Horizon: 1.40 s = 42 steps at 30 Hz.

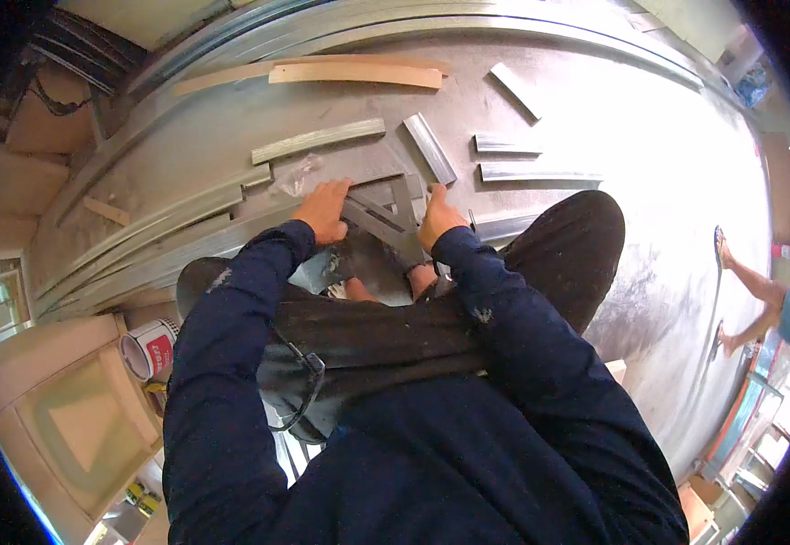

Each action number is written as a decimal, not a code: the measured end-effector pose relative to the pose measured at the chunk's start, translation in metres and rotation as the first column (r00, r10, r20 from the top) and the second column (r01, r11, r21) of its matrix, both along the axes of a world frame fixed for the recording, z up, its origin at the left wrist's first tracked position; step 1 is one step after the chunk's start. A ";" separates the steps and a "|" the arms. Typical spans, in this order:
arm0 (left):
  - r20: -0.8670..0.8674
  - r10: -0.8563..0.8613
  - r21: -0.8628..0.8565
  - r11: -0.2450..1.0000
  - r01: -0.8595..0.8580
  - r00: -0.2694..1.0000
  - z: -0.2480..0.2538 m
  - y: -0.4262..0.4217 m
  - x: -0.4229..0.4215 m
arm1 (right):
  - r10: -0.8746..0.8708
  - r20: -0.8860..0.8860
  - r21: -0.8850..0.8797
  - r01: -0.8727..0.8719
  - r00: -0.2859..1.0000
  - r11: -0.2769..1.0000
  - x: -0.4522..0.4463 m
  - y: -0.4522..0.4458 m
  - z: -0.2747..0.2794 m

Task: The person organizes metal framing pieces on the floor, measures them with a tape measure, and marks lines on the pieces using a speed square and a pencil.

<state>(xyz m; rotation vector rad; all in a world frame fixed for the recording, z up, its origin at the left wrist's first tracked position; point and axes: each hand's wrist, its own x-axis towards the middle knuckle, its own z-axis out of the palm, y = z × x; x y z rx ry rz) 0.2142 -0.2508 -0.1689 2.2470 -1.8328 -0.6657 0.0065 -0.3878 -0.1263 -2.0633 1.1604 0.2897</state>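
Observation:
Between my knees is a grey metal frame of flat bars (381, 221), with one bar running slantwise across it. My left hand (324, 211) grips its left side, the fingers bent over the edge. On the opposite side my right hand (441, 219) is closed at the frame's edge, its thumb pointing away from me; its other fingers are partly hidden. Just beyond my left hand is a crumpled clear plastic bag (298, 174). A short metal channel (430, 148) rests on the floor past my right hand.
Short metal channels (508, 144) and wooden strips (356, 74) are scattered ahead. Long metal profiles (154, 229) lie to the left. A white and red bucket (148, 352) stands by a wooden cabinet door (86, 409). At far right are another person's legs (758, 286).

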 end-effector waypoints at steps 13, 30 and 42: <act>-0.004 -0.042 -0.089 0.995 0.041 0.999 -0.009 0.006 0.004 | 0.036 0.050 -0.082 -0.032 0.998 0.996 0.002 -0.006 -0.012; -0.020 -0.061 -0.031 0.998 0.061 0.998 -0.001 0.000 0.006 | 0.001 0.052 -0.032 0.001 0.999 0.999 0.008 -0.004 -0.011; 0.003 -0.066 -0.032 0.997 0.066 0.998 0.000 -0.002 0.005 | 0.002 0.087 -0.074 0.005 0.996 0.997 0.008 -0.002 -0.023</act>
